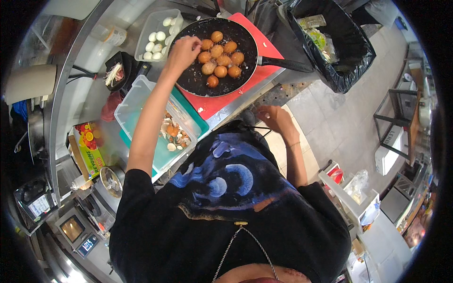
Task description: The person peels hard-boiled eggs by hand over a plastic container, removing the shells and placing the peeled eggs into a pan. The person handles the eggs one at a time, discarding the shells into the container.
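Observation:
A black frying pan holds several brown-shelled eggs in what looks like shallow water with bits of shell. My left hand reaches over the pan's left side, fingertips bent in beside the nearest eggs; whether it grips anything is hidden. Lower right of the pan, my right hand hovers near my body with curled fingers. A small white speck shows at its fingertips, and its palm is hidden. Several white peeled eggs lie in a clear plastic container. Broken eggshells fill part of another clear plastic container under my left forearm.
Beneath the pan lies a red cutting board; a teal board sits by the shell container. The pan handle points toward a bin lined with a black bag. A black dish with shredded food stands left.

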{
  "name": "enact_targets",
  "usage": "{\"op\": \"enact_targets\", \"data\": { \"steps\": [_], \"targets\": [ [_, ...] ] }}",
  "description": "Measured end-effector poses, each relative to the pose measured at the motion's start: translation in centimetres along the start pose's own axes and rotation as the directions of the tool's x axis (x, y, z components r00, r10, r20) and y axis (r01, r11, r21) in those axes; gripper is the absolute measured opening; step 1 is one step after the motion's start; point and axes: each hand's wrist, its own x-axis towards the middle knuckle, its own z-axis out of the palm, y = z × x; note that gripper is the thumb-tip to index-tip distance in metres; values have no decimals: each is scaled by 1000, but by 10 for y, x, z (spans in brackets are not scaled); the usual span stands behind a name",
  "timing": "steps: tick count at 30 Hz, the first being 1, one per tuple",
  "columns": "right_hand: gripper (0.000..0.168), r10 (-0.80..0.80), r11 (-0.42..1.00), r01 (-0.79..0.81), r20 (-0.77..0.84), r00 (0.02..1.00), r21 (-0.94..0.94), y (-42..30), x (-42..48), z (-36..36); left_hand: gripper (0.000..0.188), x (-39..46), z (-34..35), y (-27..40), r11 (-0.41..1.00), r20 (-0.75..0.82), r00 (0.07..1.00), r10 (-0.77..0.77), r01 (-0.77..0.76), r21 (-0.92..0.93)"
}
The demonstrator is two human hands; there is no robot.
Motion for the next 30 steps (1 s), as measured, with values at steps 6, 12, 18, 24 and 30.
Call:
{"op": "enact_targets", "data": {
  "steps": [6, 12, 18, 24, 30],
  "targets": [
    [35, 180, 968, -172, 28, 983, -182, 44, 34, -53, 36, 12, 49, -17, 995, -60, 998, 17, -11, 95],
    [35, 20, 998, -27, -107, 994, -61, 33, 30, -124, 44, 19, 30, 9, 982, 27, 988, -150, 145, 122],
    [38, -41, 999, 42, -45, 998, 22, 0, 12, -153, 47, 21, -7, 6, 1000, -263, 965, 8, 0, 28],
    [36, -276, 938, 264, 24, 961, 226, -35, 11, -147, 65, 5, -18, -15, 910, -133, 926, -353, 306, -280],
    [33, -414, 878, 422, -85, 906, 224, -83, 24, -120, 58, -7, -3, -20, 703, -61, 882, -467, 328, -631]
  ]
}}
